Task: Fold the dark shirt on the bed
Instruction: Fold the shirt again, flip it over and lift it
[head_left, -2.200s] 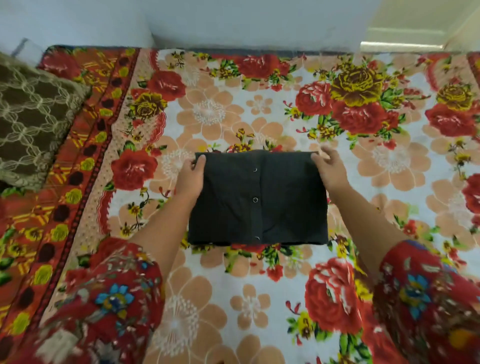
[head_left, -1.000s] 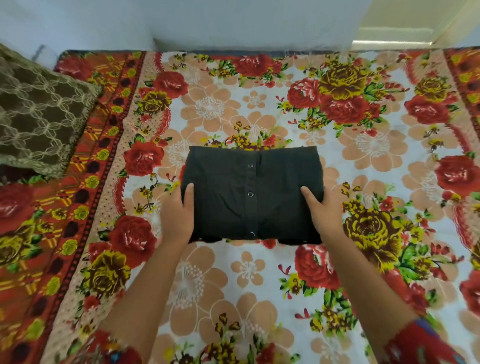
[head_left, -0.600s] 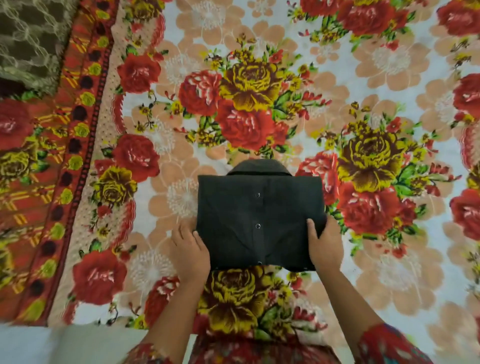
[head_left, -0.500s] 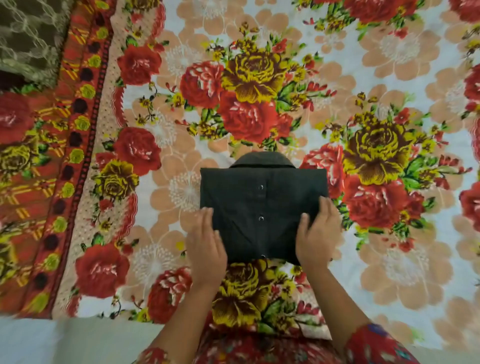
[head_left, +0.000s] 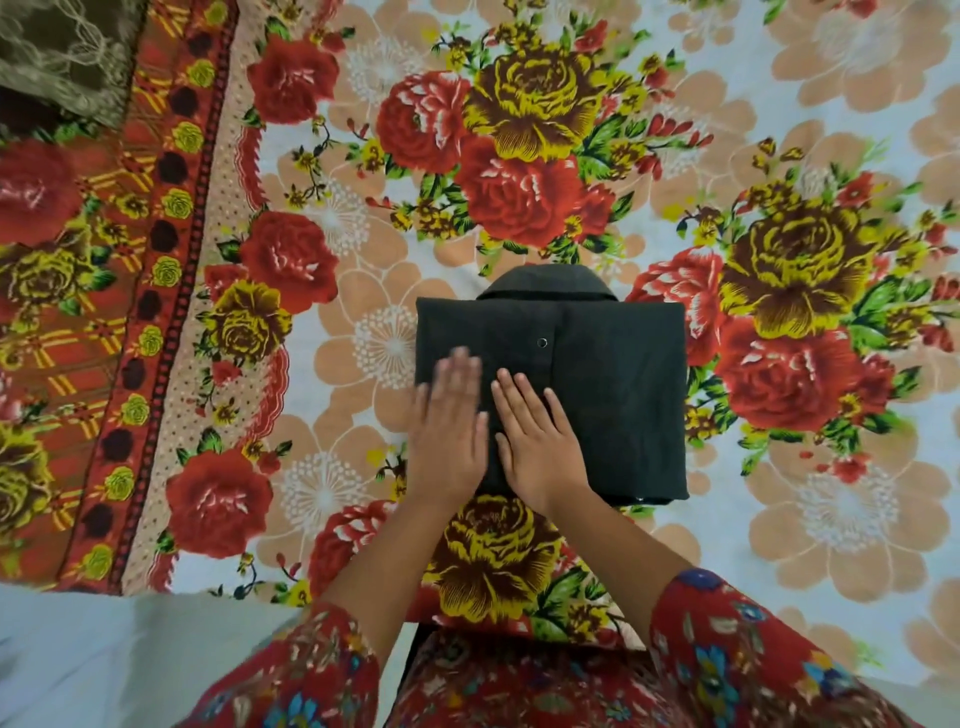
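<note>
A: Where is the dark shirt (head_left: 597, 395)?
B: On the bed (head_left: 363, 338), on the floral sheet, centre of view, slightly toward 3 o'clock. It is folded into a compact rectangle and lies flat.
A: Which way does it point?
B: The collar (head_left: 545, 283) sticks out at the 12 o'clock edge and the folded bottom edge is at 6 o'clock. The front faces up, with one snap button (head_left: 542, 342) visible on the placket.
A: Long axis?
B: The rectangle is a bit wider than deep, so the long axis runs 9 to 3 o'clock. The placket runs 12 to 6.
A: Hands?
B: Both are palm down on the 9 o'clock half of the shirt. The left hand (head_left: 447, 431) is on the 9 o'clock edge, motion-blurred, pointing to about 12. The right hand (head_left: 537, 441) is just beside it toward 3 o'clock, near the placket.
A: State of the fingers (head_left: 519, 400)?
B: Straight and flat on both hands, slightly spread on the right. They press on the cloth and grip nothing.
A: Anything else?
B: Red floral sleeves (head_left: 727, 649) at 6 o'clock. An olive patterned cushion (head_left: 62, 57) at the 10 o'clock corner, well apart from the shirt.
</note>
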